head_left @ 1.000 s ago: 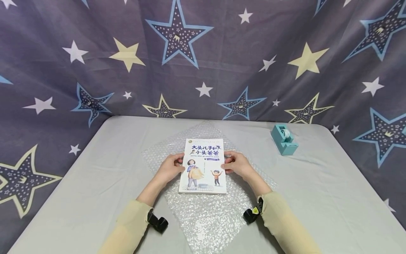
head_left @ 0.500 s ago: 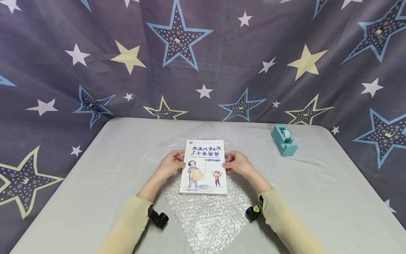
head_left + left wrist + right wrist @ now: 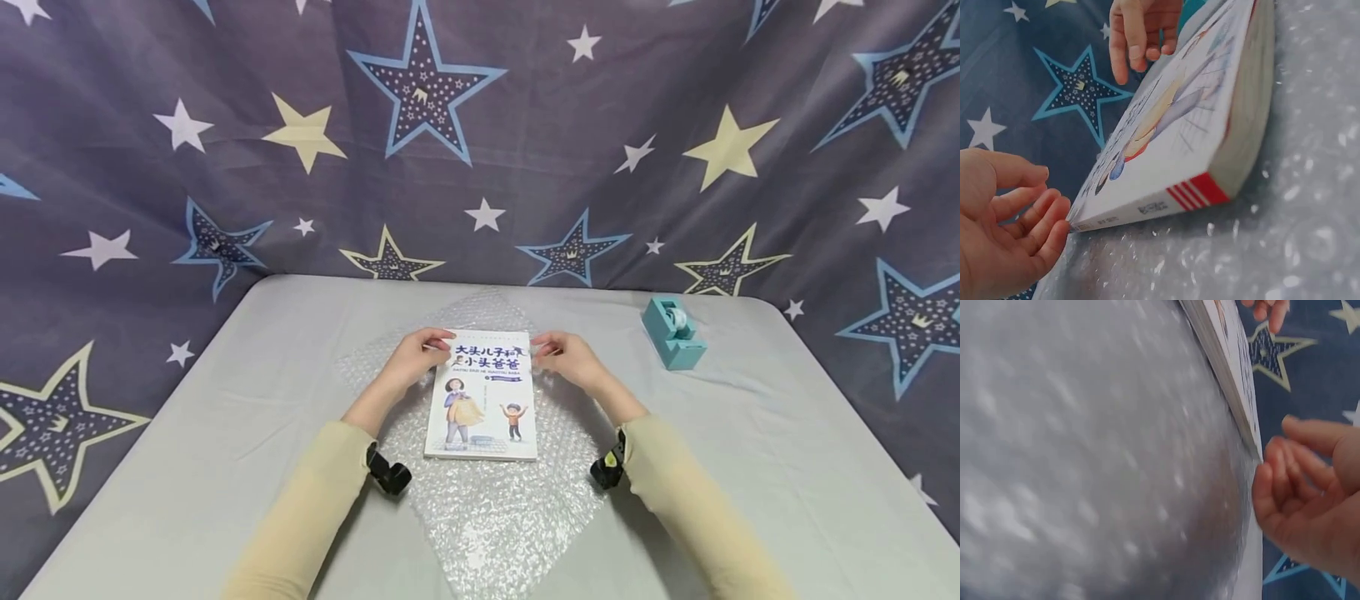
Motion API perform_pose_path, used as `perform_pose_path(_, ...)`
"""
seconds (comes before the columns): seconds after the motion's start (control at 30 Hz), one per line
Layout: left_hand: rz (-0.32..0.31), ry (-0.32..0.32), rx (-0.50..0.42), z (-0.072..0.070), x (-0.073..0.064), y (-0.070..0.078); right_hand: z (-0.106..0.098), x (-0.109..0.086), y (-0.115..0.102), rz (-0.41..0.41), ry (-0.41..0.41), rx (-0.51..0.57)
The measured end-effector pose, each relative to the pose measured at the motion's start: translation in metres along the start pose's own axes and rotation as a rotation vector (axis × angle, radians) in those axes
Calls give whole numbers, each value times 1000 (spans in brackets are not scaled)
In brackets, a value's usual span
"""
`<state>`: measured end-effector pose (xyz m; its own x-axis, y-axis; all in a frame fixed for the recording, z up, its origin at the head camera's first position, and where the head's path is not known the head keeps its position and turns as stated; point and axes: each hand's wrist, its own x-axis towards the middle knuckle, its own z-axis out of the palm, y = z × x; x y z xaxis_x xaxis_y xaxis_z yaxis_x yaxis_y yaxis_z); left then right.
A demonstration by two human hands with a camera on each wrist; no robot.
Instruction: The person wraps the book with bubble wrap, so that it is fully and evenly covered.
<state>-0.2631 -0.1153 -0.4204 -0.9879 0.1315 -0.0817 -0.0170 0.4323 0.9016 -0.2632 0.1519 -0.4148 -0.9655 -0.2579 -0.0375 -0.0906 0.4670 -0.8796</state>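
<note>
A white paperback book [image 3: 483,408] with a cartoon woman and child on its cover lies flat on a sheet of bubble wrap [image 3: 495,517]. My left hand [image 3: 414,357] is at the book's upper left corner, its relaxed fingers close to the spine; whether they touch it I cannot tell. Beside the upper right edge is my right hand [image 3: 572,363], fingers loosely bent and not around the book. In the left wrist view the spine of the book [image 3: 1147,209] shows, with the left hand [image 3: 1010,219] near its far end.
A teal tape dispenser [image 3: 673,335] with a roll of tape stands at the back right of the grey-covered table [image 3: 225,433]. Behind the table hangs a dark curtain [image 3: 487,183] with stars.
Both hands have let go of the book's sides and slid away from me to its upper corners. The book has hardly moved on the bubble wrap.
</note>
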Motion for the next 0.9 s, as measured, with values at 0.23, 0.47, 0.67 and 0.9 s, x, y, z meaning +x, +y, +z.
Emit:
perform_pose_path(0.23,-17,11,-30,2,13,-2,-3,11,4,-57,27,13)
perform_pose_path(0.47,-15,83,16,-3,27,-1,1,21,8,-54,99,-14)
perform_pose_path(0.67,1,132,11,-6,39,-7,1,29,10,-18,136,-34)
perform_pose_path(0.9,-34,163,145,-6,43,-14,2,33,8,37,134,-70)
